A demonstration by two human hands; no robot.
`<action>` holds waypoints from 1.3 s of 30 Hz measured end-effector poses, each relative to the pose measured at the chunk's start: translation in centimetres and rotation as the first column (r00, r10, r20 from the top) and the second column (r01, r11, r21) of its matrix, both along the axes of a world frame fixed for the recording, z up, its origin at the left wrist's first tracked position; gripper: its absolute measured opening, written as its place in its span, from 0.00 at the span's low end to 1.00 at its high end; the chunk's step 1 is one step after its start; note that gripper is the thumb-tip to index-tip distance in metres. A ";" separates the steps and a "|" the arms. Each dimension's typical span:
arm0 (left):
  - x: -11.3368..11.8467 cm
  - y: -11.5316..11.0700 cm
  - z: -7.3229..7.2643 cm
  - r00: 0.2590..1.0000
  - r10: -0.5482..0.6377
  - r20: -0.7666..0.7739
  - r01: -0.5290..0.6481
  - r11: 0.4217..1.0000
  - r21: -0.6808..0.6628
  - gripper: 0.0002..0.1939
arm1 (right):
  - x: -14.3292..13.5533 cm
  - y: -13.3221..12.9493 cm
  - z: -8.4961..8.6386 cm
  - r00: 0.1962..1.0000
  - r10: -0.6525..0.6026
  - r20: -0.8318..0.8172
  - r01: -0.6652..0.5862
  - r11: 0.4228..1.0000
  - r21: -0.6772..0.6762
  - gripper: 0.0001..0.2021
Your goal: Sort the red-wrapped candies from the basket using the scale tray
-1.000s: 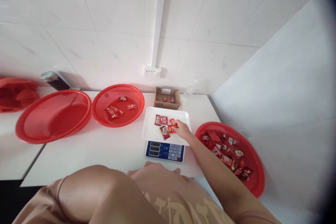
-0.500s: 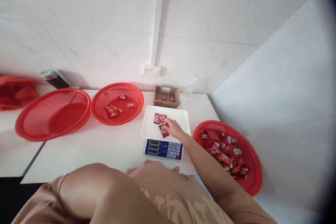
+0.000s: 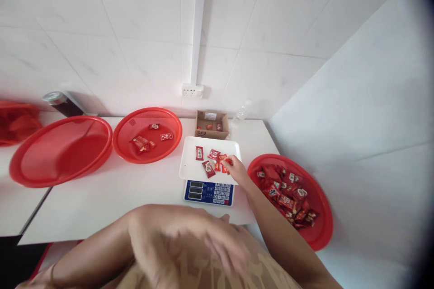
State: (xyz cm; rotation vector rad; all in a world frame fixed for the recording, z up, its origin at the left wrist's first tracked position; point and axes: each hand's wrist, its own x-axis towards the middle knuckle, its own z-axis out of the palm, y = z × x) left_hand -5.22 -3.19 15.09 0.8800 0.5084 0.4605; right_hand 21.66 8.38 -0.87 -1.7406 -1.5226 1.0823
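Note:
My right hand (image 3: pixel 236 170) is over the right part of the scale's white tray (image 3: pixel 190 169), its fingers closed on a small red wrapped snack packet (image 3: pixel 229 161). Several more red packets lie on the tray: a narrow one (image 3: pixel 200 153) at the left, a dark red one (image 3: pixel 208 169) in front, others close to my fingertips. Below the tray shows the scale's blue keypad panel (image 3: pixel 209 193). Close to the camera, my left hand (image 3: pixel 200 235) is raised before my shirt, blurred, its fingers stretched out and its thumb apart; nothing shows in it.
A red basket (image 3: pixel 325 235) full of red packets stands at right. Left of the scale are a red basket (image 3: pixel 118 156) with several packets and another red basket (image 3: pixel 16 176). A cardboard box (image 3: pixel 213 135), a clear bottle (image 3: pixel 242 112) and a dark can (image 3: pixel 64 104) stand by the wall.
My right hand has shifted right on the tray, and the packets there now lie more spread out. My left hand has come into view in front of my shirt.

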 end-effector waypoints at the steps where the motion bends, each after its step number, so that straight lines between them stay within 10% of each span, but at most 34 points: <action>1: 0.3 0.7 -0.2 1.000 -0.009 -0.024 0.010 0.999 0.035 0.36 | 0.8 -1.1 0.0 0.994 -0.074 -0.083 0.070 0.996 -0.051 0.12; 6: 0.9 1.4 -5.7 0.891 0.218 -0.398 -0.197 0.976 0.094 0.19 | 3.0 -7.4 -0.4 0.901 -0.282 -0.330 0.184 0.937 -0.297 0.20; 12: 3.0 0.9 -11.5 0.822 0.175 -0.542 -0.120 0.984 0.135 0.23 | -1.8 -10.7 1.0 0.882 -0.204 -0.425 0.045 0.934 -0.355 0.21; 21: 5.5 2.3 -11.1 0.845 0.191 -0.500 -0.095 0.973 0.211 0.18 | -5.2 -10.9 4.3 0.883 0.076 -0.464 -0.206 0.949 -0.237 0.14; 29: 5.5 2.6 -12.5 0.855 0.317 -0.410 -0.441 0.862 -0.252 0.12 | -4.5 -11.6 4.5 0.907 -0.128 -0.402 0.073 0.986 -0.149 0.14; 36: 7.3 4.2 -11.4 0.949 0.267 -0.171 -0.316 0.759 -0.569 0.05 | -5.7 -11.6 7.2 0.939 0.302 -0.162 -0.262 0.937 0.230 0.20; 39: 7.4 4.9 -10.9 0.935 0.290 -0.204 -0.352 0.694 -0.627 0.07 | -3.9 -10.7 6.3 0.976 0.202 -0.082 -0.168 0.936 0.309 0.18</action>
